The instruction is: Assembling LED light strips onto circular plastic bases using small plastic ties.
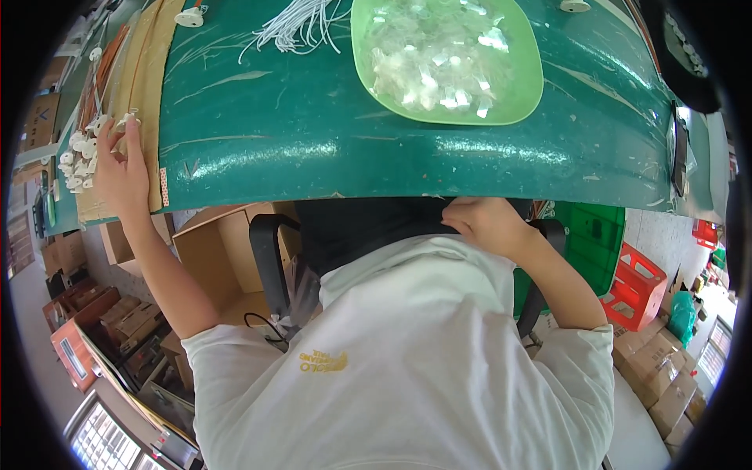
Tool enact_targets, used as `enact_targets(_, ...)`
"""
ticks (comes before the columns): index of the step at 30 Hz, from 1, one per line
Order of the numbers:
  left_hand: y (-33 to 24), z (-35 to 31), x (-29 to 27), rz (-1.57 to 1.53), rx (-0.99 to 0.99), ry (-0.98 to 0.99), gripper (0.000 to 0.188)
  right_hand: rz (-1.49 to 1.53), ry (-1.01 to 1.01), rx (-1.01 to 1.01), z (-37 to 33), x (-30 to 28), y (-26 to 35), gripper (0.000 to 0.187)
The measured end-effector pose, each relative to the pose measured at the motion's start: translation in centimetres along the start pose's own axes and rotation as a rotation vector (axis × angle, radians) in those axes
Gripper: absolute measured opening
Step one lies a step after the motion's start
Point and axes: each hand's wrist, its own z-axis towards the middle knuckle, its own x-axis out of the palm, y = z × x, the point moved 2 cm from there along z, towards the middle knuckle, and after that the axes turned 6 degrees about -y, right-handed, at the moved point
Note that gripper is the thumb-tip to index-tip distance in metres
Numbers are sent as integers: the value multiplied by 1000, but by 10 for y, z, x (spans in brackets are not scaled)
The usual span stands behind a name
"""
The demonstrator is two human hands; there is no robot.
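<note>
At the far left of the bench, my left hand [125,176] reaches to a cluster of small white plastic pieces [78,160]. Its thumb and fingers curve around one white plastic piece [128,120] at their tips. Reddish-brown cords or wires [103,74] run away from that cluster. My right hand [487,223] rests near my lap, just below the bench's front edge, its fingers curled in. Whatever lies inside those fingers, if anything, is hidden.
A light green basin [536,86] full of clear plastic bits stands on the green bench top [258,157]. White cords [294,27] lie in a bunch beside it. Below are an open cardboard box [211,254], chair armrests [266,258], a green crate [583,251] and a red crate [636,290].
</note>
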Motion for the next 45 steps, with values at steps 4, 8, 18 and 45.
enact_targets(4,3,6,3,36,21,22,55,15,-70,164,24,35,-28,19)
enact_targets(8,8,2,1,-21,21,4,53,166,314,411,90,70,-34,27)
enact_targets(18,0,1,-1,-53,12,-30,52,304,68,261,89,170,-94,29)
enact_targets(45,-3,-5,-9,-220,-1,3,38,-1,-740,-175,35,-214,73,9)
